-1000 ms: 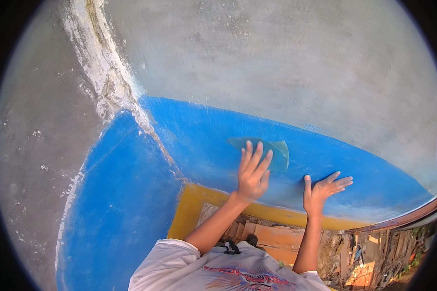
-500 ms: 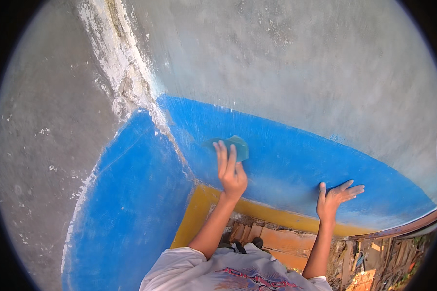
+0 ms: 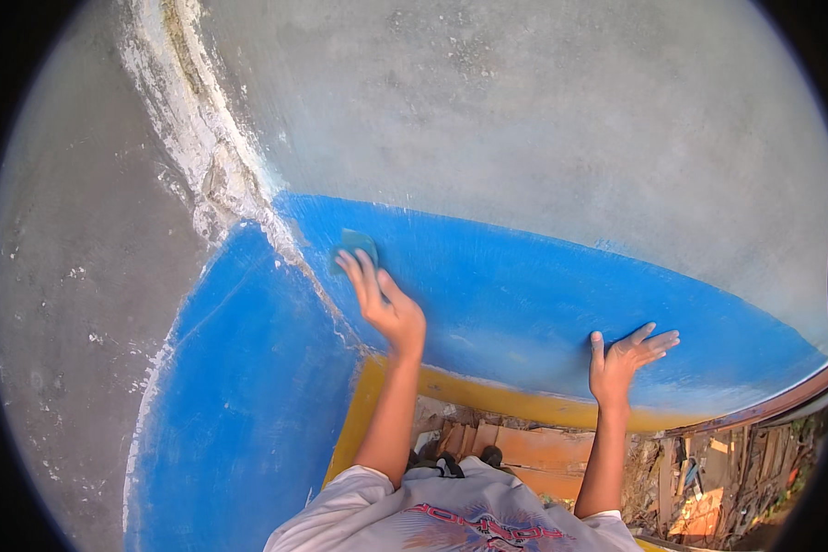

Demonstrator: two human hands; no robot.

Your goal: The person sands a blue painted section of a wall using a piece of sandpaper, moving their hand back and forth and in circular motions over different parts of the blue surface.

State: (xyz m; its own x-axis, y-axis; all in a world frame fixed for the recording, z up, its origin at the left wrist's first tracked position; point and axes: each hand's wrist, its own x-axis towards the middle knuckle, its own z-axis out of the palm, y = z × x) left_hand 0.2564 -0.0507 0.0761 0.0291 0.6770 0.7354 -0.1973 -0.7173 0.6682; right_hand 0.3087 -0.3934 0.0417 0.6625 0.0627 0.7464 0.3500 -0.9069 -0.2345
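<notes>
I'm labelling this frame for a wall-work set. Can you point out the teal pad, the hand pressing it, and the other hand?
teal pad [image 3: 352, 245], head view, on its upper part above the fingertips.
left hand [image 3: 385, 302], head view, on the back of the hand.
right hand [image 3: 621, 361], head view, on the back of the hand, flat against the blue wall.

The wall [image 3: 524, 120] was bare grey above, speckled with pale flecks, and painted bright blue in a broad band [image 3: 524, 294] below. A yellow stripe [image 3: 488, 396] ran under the blue. The corner seam [image 3: 202, 156] showed chalky white, cracked plaster. The pad [image 3: 354, 247] under the left hand [image 3: 382, 299] was teal green. The shirt [image 3: 451, 520] was white with a red and blue print. The boards [image 3: 543, 451] below were orange-brown.
</notes>
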